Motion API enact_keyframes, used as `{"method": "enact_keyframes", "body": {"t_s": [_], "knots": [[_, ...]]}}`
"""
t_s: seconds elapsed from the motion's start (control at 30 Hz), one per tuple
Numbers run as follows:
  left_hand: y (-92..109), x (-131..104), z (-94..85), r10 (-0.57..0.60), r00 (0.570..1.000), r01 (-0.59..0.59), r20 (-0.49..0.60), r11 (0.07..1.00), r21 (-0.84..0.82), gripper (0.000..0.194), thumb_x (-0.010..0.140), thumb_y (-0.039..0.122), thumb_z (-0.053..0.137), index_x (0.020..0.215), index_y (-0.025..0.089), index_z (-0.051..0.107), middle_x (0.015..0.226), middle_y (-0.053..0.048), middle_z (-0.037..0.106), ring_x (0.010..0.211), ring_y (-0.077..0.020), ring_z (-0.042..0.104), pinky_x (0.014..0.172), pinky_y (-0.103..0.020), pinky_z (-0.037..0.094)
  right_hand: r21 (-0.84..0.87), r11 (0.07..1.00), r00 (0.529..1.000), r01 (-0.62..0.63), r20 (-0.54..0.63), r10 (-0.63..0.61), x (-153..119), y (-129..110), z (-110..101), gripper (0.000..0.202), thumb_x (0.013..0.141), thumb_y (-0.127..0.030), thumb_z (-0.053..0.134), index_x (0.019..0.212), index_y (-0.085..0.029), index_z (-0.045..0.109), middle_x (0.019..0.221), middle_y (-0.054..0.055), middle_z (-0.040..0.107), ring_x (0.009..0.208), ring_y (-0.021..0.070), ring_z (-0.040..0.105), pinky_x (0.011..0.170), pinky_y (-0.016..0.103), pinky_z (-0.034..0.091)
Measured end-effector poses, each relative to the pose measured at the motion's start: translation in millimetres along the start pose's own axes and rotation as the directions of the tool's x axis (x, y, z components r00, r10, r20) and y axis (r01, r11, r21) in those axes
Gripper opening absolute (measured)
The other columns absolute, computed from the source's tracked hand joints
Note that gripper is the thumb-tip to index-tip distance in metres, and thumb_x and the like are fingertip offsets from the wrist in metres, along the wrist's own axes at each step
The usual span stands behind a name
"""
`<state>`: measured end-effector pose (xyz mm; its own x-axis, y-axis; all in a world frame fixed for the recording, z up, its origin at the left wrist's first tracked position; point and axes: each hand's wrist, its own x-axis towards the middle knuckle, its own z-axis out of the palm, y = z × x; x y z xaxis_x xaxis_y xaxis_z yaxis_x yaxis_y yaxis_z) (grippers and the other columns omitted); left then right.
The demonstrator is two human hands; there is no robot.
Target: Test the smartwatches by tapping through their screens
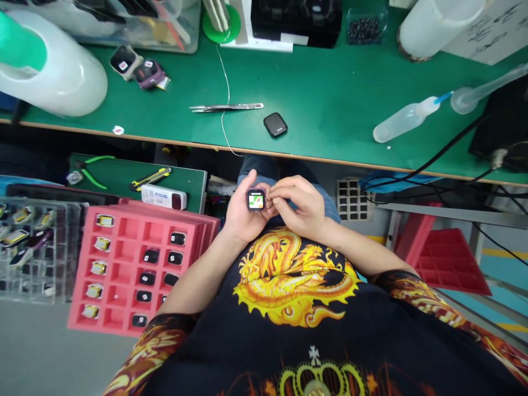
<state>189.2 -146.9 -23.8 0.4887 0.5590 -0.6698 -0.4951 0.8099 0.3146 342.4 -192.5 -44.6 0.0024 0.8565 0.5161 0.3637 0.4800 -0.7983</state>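
A small square smartwatch (256, 199) with its screen lit rests in my left hand (242, 212), whose fingers curl round it. Close against the watch's right side, my right hand (300, 203) has its thumb and forefinger pinched together; whatever lies between them is too small to make out. On the green bench (322, 82) ahead lie a pair of tweezers (226, 108) and a black square cover (275, 125). A thin wire (225, 71) runs down from a solder spool (221, 25) and passes under the tweezers.
At lower left, a pink foam tray (126, 272) holds several watch parts. Two more watch cases (138, 67) lie at the bench's back left, near a white bottle (61, 66). To the right are a dropper bottle (404, 122) and a black cable (437, 157).
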Motion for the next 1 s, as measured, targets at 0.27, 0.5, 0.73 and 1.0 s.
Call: {"method": "enact_keyframes", "body": {"t_s": [0.27, 0.5, 0.73, 1.0], "knots": [[0.3, -0.7, 0.5, -0.006, 1.000, 0.007, 0.008, 1.000, -0.013, 0.065, 0.112, 0.057, 0.050, 0.062, 0.018, 0.061, 0.056, -0.004, 0.056, 0.049, -0.0136, 0.059, 0.049, -0.023, 0.051, 0.008, 1.000, 1.000, 0.021, -0.006, -0.020, -0.8, -1.1, 0.3, 0.014, 0.108, -0.018, 0.062, 0.104, -0.021, 0.075, 0.103, 0.006, 0.076, 0.095, 0.0190, 0.073, 0.087, 0.038, 0.061], [0.6, -0.5, -1.2, 0.006, 1.000, -0.006, 0.003, 1.000, -0.013, 0.066, 0.113, 0.056, 0.047, 0.061, 0.018, 0.060, 0.056, -0.003, 0.056, 0.048, -0.0123, 0.059, 0.049, -0.022, 0.051, -0.002, 1.000, 1.000, 0.023, 0.003, -0.023, 0.7, -3.3, 1.0, 0.015, 0.109, -0.019, 0.061, 0.104, -0.022, 0.074, 0.103, 0.006, 0.076, 0.096, 0.0195, 0.073, 0.087, 0.038, 0.061], [-0.9, 1.2, -2.1, -0.006, 0.999, 0.000, -0.054, 0.994, -0.107, 0.054, 0.108, 0.053, 0.060, 0.067, 0.019, 0.061, 0.058, -0.002, 0.060, 0.048, -0.0120, 0.060, 0.047, -0.022, 0.049, -0.077, 0.995, 0.998, 0.059, 0.023, -0.058, -1.5, -0.8, -0.4, 0.019, 0.107, -0.028, 0.065, 0.124, -0.026, 0.072, 0.121, 0.009, 0.073, 0.113, 0.0266, 0.071, 0.097, 0.047, 0.063], [-0.7, 1.8, -1.8, -0.017, 1.000, 0.014, -0.019, 0.991, -0.130, 0.049, 0.108, 0.051, 0.061, 0.070, 0.019, 0.061, 0.057, 0.000, 0.057, 0.046, -0.0109, 0.056, 0.043, -0.023, 0.044, -0.100, 0.968, 0.956, 0.232, 0.209, -0.207, -1.6, 9.2, 1.1, 0.036, 0.106, -0.052, 0.069, 0.136, -0.031, 0.066, 0.150, 0.012, 0.056, 0.137, 0.0344, 0.058, 0.115, 0.061, 0.053]]}}
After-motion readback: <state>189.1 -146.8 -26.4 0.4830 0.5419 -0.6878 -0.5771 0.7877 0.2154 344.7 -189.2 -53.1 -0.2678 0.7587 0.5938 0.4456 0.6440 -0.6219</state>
